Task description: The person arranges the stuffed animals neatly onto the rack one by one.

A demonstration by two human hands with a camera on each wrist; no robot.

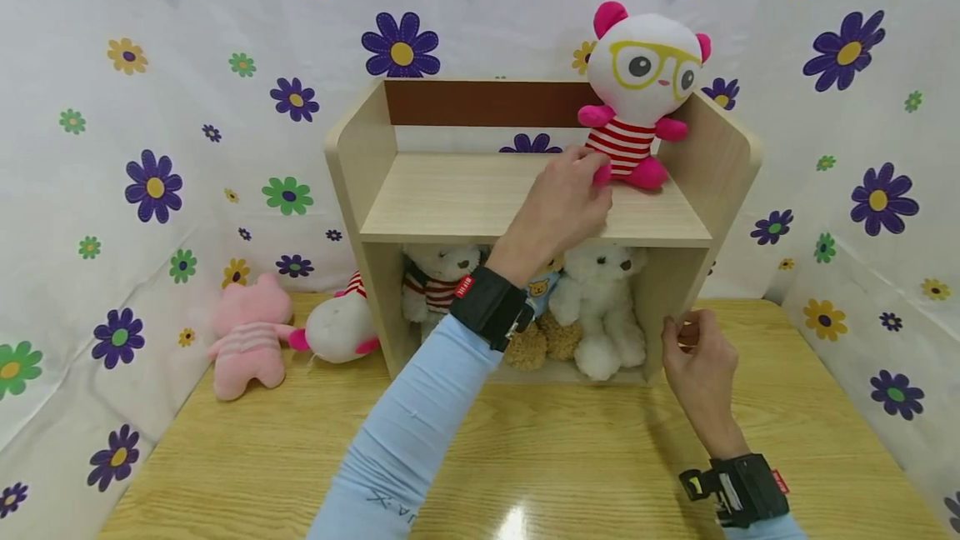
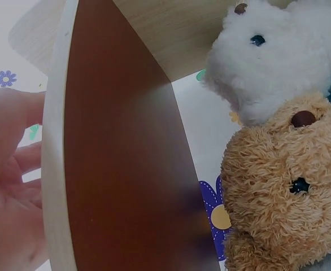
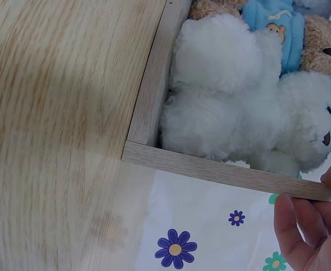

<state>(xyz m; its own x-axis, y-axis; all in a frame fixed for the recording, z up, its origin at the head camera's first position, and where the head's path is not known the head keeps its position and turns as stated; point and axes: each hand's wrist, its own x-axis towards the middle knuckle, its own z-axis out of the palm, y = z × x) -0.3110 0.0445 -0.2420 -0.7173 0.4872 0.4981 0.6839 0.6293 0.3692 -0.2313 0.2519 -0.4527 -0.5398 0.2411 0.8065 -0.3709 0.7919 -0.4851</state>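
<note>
A plush panda (image 1: 643,82) with pink ears, yellow glasses and a red-striped body sits upright at the right end of the upper deck of a small wooden shelf (image 1: 450,190). My left hand (image 1: 566,198) reaches over the deck's front edge and grips one pink foot of the panda; its fingertips are partly hidden in the left wrist view. Low at the shelf's right side, my right hand (image 1: 701,365) pinches the front edge of the side panel (image 3: 233,176), thumb inside and fingers outside. A white plush bear (image 3: 227,96) sits just inside that panel.
In the lower compartment, a brown bear (image 2: 284,186) in blue and a white bear in a striped top (image 1: 438,290) sit beside the white one. Left of the shelf, a pink plush toy (image 1: 251,340) and another white-and-pink plush (image 1: 337,327) lie on the wooden table (image 1: 600,457).
</note>
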